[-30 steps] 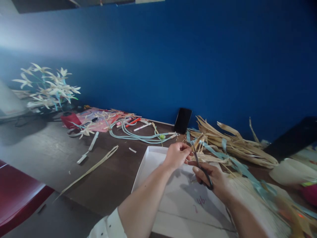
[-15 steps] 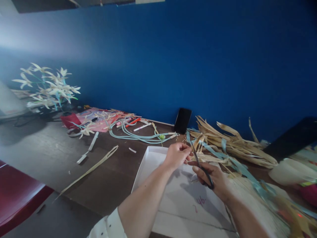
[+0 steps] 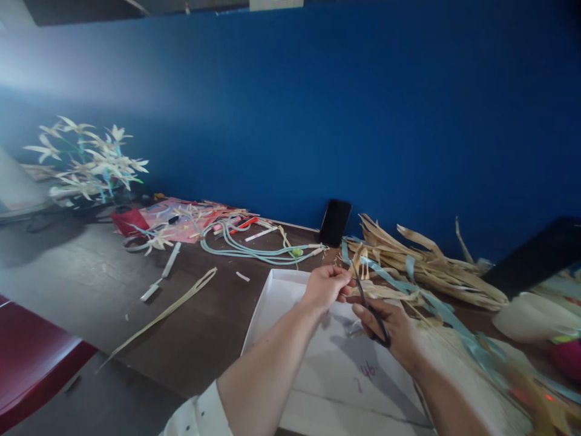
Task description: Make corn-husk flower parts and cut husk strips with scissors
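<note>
My left hand is closed in a pinch on a small dried leaf piece held above a white box lid. My right hand is wrapped round the black handles of scissors, whose blades point up at the leaf piece right beside my left fingers. Both hands hover over the lid near the table's front. A pile of dried husk strips with light blue ribbons lies just behind and to the right of my hands.
A black phone leans on the blue wall. Light blue cords, pink paper and a long pale strip lie on the dark table to the left. Made flowers stand far left. A red seat is at lower left.
The view has shifted slightly downward. My hands stay together over the lid, with the leaf piece and scissors barely moved.
</note>
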Tool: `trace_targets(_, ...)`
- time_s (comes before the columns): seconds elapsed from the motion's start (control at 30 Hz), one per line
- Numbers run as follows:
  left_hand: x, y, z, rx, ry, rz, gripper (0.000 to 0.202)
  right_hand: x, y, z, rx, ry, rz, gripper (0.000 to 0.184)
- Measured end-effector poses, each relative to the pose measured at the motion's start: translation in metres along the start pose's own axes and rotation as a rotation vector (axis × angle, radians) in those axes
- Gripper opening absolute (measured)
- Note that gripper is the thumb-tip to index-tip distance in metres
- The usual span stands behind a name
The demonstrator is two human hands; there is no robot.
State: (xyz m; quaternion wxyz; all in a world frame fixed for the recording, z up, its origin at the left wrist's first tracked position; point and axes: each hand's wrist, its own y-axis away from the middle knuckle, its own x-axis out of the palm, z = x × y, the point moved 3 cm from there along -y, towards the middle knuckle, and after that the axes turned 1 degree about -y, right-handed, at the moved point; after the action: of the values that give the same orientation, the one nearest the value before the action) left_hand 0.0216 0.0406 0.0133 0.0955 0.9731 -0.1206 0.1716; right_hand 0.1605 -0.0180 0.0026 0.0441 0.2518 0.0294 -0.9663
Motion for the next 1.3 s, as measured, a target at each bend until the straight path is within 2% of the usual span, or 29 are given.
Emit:
trace_targets(0.57, 0.002, 0.001, 0.001, 0.016, -0.023, 0.013, 0.016, 0.002, -0.001, -0.003, -0.013, -0.006, -0.020, 0.040)
trace_targets(1.0, 0.003, 0.006, -0.008, 0.051, -0.179, 0.023, 0.013, 0.002, -0.001, -0.001, 0.020, 0.000, -0.012, 0.043)
trace_targets(1.1, 0.002, 0.007, -0.010, 0.053, -0.188, -0.004, 0.016, 0.002, -0.001, -0.001, 0.025, 0.014, -0.022, 0.044)
trace_targets(1.3, -0.005, 0.004, -0.011, 0.111, -0.194, -0.131, 0.014, 0.003, -0.001, -0.006, 0.049, 0.028, -0.027, 0.046)
